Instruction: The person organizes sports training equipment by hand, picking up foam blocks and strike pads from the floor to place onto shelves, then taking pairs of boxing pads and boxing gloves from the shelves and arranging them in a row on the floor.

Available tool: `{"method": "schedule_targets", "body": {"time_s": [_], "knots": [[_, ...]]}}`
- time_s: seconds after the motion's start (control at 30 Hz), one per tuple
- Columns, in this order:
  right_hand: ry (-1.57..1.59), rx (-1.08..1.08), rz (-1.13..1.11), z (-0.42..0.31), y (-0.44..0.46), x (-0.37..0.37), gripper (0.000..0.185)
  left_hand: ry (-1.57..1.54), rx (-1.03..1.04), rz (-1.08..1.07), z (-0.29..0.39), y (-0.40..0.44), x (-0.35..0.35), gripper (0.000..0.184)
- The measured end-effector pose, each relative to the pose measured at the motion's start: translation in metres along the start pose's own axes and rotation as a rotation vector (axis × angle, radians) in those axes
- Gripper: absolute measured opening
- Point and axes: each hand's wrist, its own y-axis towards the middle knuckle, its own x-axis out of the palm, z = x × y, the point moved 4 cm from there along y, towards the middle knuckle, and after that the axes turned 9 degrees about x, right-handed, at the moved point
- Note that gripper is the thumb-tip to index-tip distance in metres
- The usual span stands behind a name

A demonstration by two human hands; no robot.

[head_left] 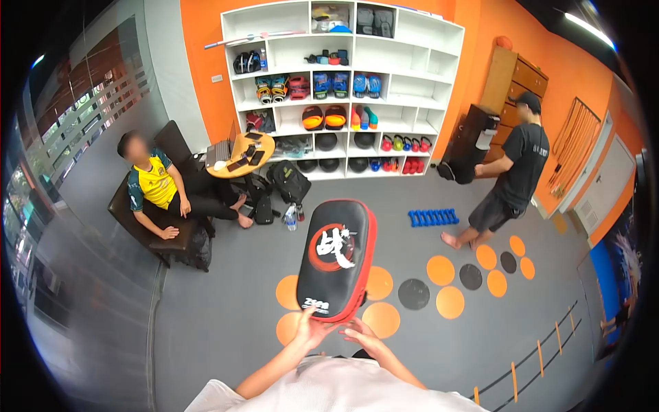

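A black kick pad (333, 257) with red sides and a white character in a red ring stands nearly upright in front of me, leaning slightly right. Its lower left corner is gripped by my left hand (314, 328), thumb on the front face and the other fingers beneath. My right hand (362, 332) is just under the pad's bottom edge, fingers apart and pointing left; whether it touches the pad I cannot tell. Behind the pad, orange floor dots (382, 320) and black ones lie on the grey floor.
White shelves (405, 51) with gloves and kettlebells line the back wall. A seated person (156, 185) is left, near a round table (266, 145) and backpack (290, 181). Another person (518, 172) stands right by blue dumbbells (433, 218). An agility ladder (542, 358) lies lower right.
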Motion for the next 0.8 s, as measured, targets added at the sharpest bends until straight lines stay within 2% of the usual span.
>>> {"method": "schedule_targets", "body": {"time_s": [0.03, 0.07, 0.13, 0.17, 0.2, 0.27, 0.3, 0.33, 0.4, 0.43, 0.47, 0.53, 0.67, 0.73, 0.8], "knots": [[0.023, -0.155, 0.0, -0.029, 0.012, -0.003, 0.069, 0.02, 0.004, -0.051, 0.0, 0.029, 0.021, 0.061], [0.024, -0.151, -0.003, -0.046, 0.029, -0.004, 0.069, 0.045, 0.002, -0.087, -0.001, 0.05, 0.039, 0.055], [0.242, -0.463, 0.185, -0.086, 0.059, -0.023, 0.067, 0.15, 0.007, -0.162, -0.006, 0.097, 0.065, 0.042], [0.399, -0.422, 0.237, -0.092, 0.08, -0.043, 0.066, 0.203, -0.017, -0.188, -0.017, 0.125, 0.058, 0.037], [0.471, -0.491, 0.277, -0.123, 0.088, -0.05, 0.066, 0.229, -0.021, -0.183, -0.023, 0.149, 0.065, 0.034], [0.566, -0.574, 0.29, -0.173, 0.107, -0.063, 0.064, 0.332, -0.002, -0.186, -0.018, 0.196, 0.083, 0.031], [0.574, -0.599, 0.285, -0.184, 0.124, -0.081, 0.064, 0.46, -0.047, -0.24, -0.014, 0.22, 0.091, 0.044], [0.556, -0.59, 0.32, -0.189, 0.145, -0.108, 0.068, 0.463, -0.04, -0.234, -0.007, 0.247, 0.099, 0.044], [0.591, -0.549, 0.268, -0.228, 0.177, -0.155, 0.073, 0.537, 0.108, -0.15, 0.014, 0.305, 0.115, 0.072], [0.593, -0.537, 0.266, -0.242, 0.195, -0.182, 0.077, 0.501, 0.093, -0.077, 0.033, 0.335, 0.118, 0.086], [0.569, -0.535, 0.276, -0.252, 0.215, -0.214, 0.08, 0.435, 0.195, -0.063, 0.056, 0.369, 0.124, 0.09], [0.491, -0.619, 0.272, -0.304, 0.236, -0.251, 0.081, 0.546, 0.374, -0.082, 0.122, 0.427, 0.138, 0.089], [0.356, -0.428, 0.161, -0.385, 0.276, -0.308, 0.086, 0.678, 0.554, 0.019, 0.227, 0.485, 0.175, 0.089], [0.204, -0.278, 0.083, -0.406, 0.315, -0.33, 0.091, 0.722, 0.468, -0.081, 0.251, 0.511, 0.174, 0.087], [0.22, -0.192, 0.027, -0.441, 0.349, -0.331, 0.086, 0.662, 0.373, -0.095, 0.266, 0.537, 0.154, 0.085]]}}
